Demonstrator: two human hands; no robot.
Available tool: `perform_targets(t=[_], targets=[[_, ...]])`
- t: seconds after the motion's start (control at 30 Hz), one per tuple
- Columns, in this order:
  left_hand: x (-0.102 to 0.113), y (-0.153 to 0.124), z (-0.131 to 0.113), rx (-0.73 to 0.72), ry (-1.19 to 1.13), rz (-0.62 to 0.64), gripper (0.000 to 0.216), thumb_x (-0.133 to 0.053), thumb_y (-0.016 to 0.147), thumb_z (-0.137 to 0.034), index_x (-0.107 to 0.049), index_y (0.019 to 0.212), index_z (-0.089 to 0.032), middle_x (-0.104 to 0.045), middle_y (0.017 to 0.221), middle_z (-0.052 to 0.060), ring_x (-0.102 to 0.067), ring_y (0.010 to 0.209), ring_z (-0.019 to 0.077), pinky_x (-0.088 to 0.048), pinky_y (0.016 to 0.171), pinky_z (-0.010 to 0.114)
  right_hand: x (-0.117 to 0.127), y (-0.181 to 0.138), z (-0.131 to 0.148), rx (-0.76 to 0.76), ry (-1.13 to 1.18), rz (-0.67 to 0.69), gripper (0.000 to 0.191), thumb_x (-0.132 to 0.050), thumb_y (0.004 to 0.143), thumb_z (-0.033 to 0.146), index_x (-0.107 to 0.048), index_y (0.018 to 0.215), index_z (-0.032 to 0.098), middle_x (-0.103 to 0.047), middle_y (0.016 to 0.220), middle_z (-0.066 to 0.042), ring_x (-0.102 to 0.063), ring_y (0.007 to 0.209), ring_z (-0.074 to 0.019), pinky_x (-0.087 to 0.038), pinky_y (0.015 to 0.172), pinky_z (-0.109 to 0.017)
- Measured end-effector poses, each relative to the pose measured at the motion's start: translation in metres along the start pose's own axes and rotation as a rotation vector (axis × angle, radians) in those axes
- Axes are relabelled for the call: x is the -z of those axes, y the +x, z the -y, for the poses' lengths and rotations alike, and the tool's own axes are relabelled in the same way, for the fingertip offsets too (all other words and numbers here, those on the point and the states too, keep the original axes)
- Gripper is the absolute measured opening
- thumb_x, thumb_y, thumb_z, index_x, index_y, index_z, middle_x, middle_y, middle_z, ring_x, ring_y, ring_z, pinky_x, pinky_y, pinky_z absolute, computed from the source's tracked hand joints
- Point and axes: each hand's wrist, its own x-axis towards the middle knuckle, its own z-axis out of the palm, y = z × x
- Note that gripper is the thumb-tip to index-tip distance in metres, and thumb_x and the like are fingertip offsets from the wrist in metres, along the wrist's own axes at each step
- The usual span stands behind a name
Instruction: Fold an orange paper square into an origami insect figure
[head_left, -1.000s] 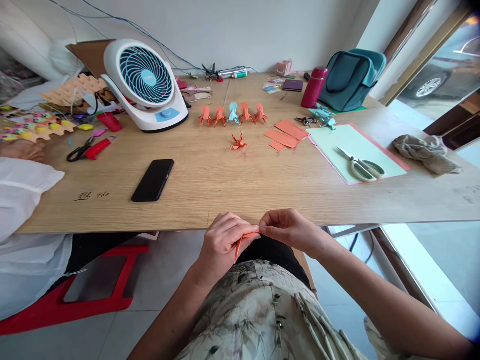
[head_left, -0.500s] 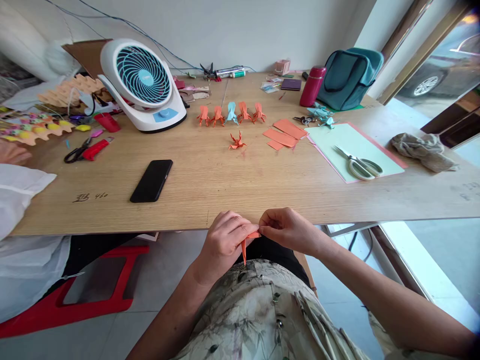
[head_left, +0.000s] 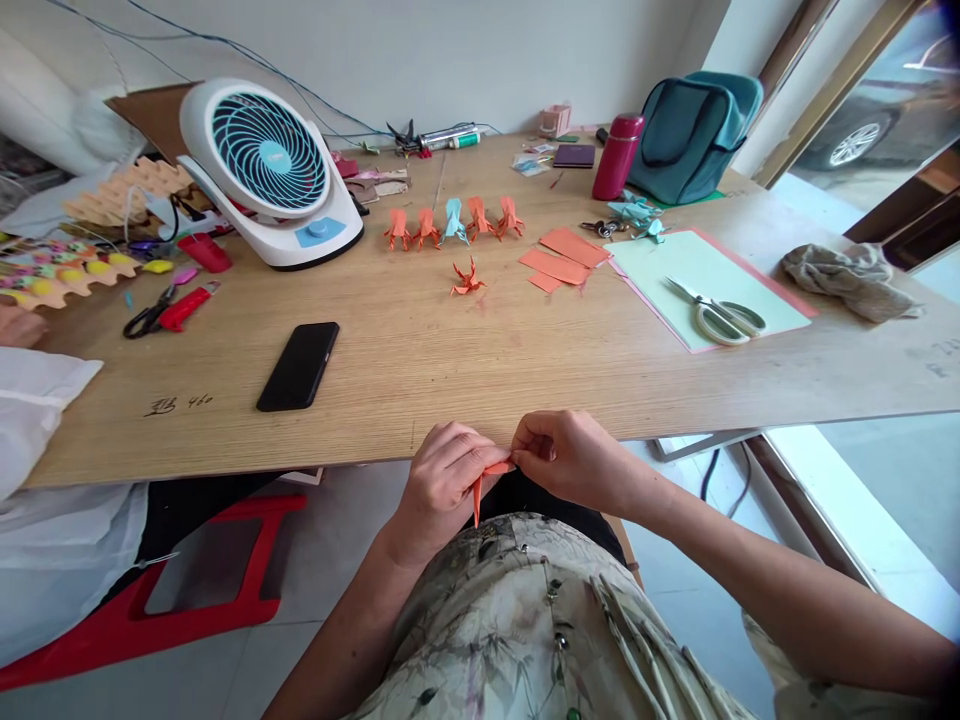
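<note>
Below the table's front edge, my left hand [head_left: 448,487] is closed around a piece of folded orange paper [head_left: 478,500], one narrow pointed strip of which hangs down from the fingers. My right hand [head_left: 564,458] pinches the paper's other end between thumb and forefinger. Most of the folded shape is hidden by the left fingers. Beyond the hands, a small orange origami figure [head_left: 468,278] stands on the table. Behind it is a row of several more folded figures, orange ones around a light blue one [head_left: 454,221]. Flat orange paper pieces [head_left: 559,264] lie to their right.
A phone [head_left: 298,366] lies on the wooden table [head_left: 405,360] at left, near a white fan [head_left: 330,232]. Scissors [head_left: 716,312] rest on pale green sheets [head_left: 652,270] at right. A red bottle [head_left: 618,158] and teal bag [head_left: 686,145] stand behind. A person's white sleeve [head_left: 45,415] shows at far left.
The camera view has turned slightly, so the scene sits a little differently. Both hands keep their hold on the orange paper, with hardly any visible movement.
</note>
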Motion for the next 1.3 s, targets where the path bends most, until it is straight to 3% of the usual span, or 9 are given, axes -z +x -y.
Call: perform_targets(t=[0.23, 0.5, 0.83, 1.17, 1.3], targets=[[-0.002, -0.003, 0.002, 0.046, -0.061, -0.022, 0.016, -0.073, 0.087, -0.008, -0.069, 0.099, -0.017, -0.071, 0.086, 0.004, -0.061, 0.081, 0.0166, -0.05, 0.075, 0.031, 0.0, 0.0, 0.001, -0.002, -0.012, -0.001, 0.01, -0.062, 0.077, 0.015, -0.061, 0.068, 0.018, -0.059, 0.06, 0.004, -0.049, 0.055, -0.0079, -0.034, 0.053, -0.022], [0.003, -0.002, -0.004, 0.098, -0.21, -0.073, 0.015, -0.077, 0.084, -0.01, -0.072, 0.096, -0.018, -0.07, 0.083, 0.003, -0.063, 0.079, 0.0151, -0.053, 0.072, 0.028, 0.009, -0.001, 0.002, -0.039, 0.224, 0.205, 0.013, -0.061, 0.083, 0.025, -0.063, 0.072, 0.017, -0.053, 0.059, 0.006, -0.041, 0.053, -0.0063, -0.03, 0.048, -0.02], [0.007, -0.003, -0.006, 0.101, -0.208, -0.059, 0.01, -0.076, 0.085, -0.01, -0.072, 0.092, -0.017, -0.072, 0.081, 0.005, -0.065, 0.077, 0.016, -0.054, 0.072, 0.03, 0.004, -0.011, 0.014, 0.079, -0.046, 0.007, 0.013, -0.061, 0.077, 0.01, -0.061, 0.067, 0.019, -0.062, 0.067, 0.003, -0.05, 0.06, -0.0084, -0.035, 0.057, -0.023], [0.009, -0.001, -0.003, 0.159, -0.364, 0.001, 0.005, -0.076, 0.086, -0.013, -0.072, 0.088, -0.016, -0.07, 0.079, 0.004, -0.062, 0.074, 0.0153, -0.051, 0.068, 0.028, 0.002, -0.015, 0.017, 0.117, -0.168, 0.007, 0.013, -0.062, 0.081, 0.012, -0.065, 0.07, 0.018, -0.066, 0.073, -0.001, -0.055, 0.064, -0.011, -0.036, 0.06, -0.025], [0.009, -0.003, -0.004, 0.217, -0.439, -0.015, 0.003, -0.076, 0.087, -0.017, -0.073, 0.086, -0.018, -0.07, 0.077, 0.004, -0.062, 0.072, 0.0155, -0.05, 0.066, 0.029, 0.006, -0.018, 0.014, 0.131, -0.023, 0.07, 0.014, -0.06, 0.083, 0.012, -0.067, 0.073, 0.019, -0.068, 0.075, 0.0, -0.057, 0.065, -0.0109, -0.04, 0.061, -0.024]])
